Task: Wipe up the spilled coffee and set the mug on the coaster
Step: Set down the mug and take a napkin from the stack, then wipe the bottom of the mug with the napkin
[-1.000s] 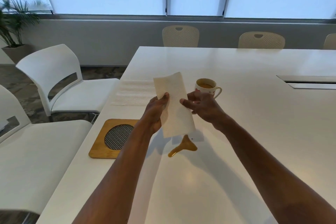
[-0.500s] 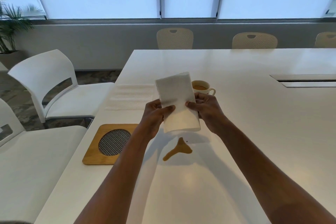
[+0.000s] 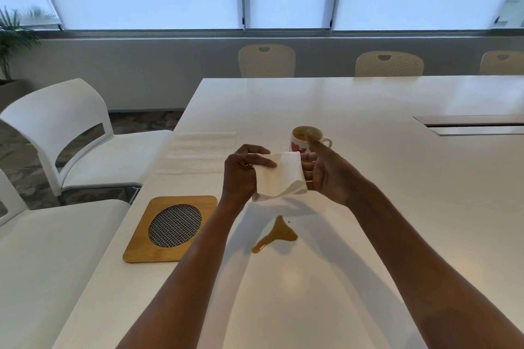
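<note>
A folded white paper towel [image 3: 279, 176] is held in the air above the table, between both hands. My left hand [image 3: 241, 176] pinches its left edge with thumb on top. My right hand [image 3: 326, 173] lies behind its right side with straight fingers and a raised thumb. Below it a small brown coffee spill [image 3: 279, 234] spreads on the white table [image 3: 397, 207]. Behind my right hand stands a white mug [image 3: 300, 140] with red hearts, holding coffee. A square wooden coaster [image 3: 173, 228] with a round mesh centre lies at the table's left edge.
More paper towel sheets [image 3: 201, 153] lie flat on the table behind the coaster. White chairs [image 3: 71, 136] stand along the left side, beige chairs [image 3: 266, 61] at the far side. A cable slot [image 3: 476, 125] is set into the table at right.
The paper towel was long and upright; now it is folded into a smaller, thicker pad. Both hands have dropped a little, and my right hand's fingers have straightened.
</note>
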